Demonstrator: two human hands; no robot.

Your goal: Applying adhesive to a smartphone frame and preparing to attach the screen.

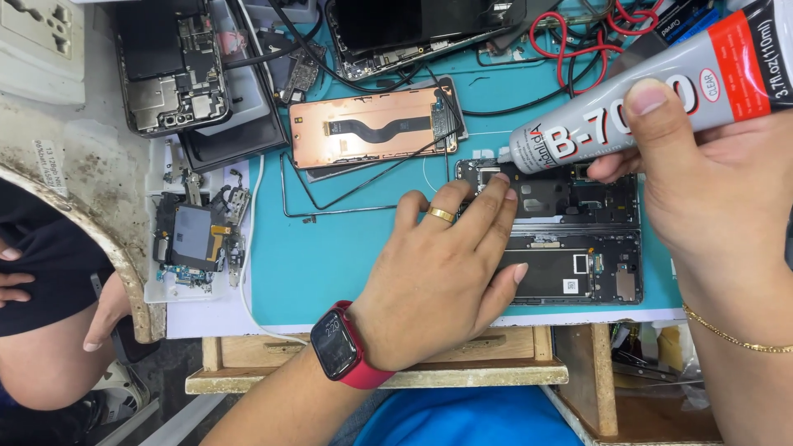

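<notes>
Soft grey glue tube [661, 91] meets rigid black phone frame [570, 239].

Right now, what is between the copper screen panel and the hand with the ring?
In the head view, thin black frame strips lie on the teal mat between the copper panel and the left hand.

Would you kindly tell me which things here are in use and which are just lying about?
In use:
- glue tube, held by the right hand
- opened phone frame, pressed by the left hand

Lying about:
- copper-backed screen panel
- opened phone at top left
- red wires
- white tray of small parts
</notes>
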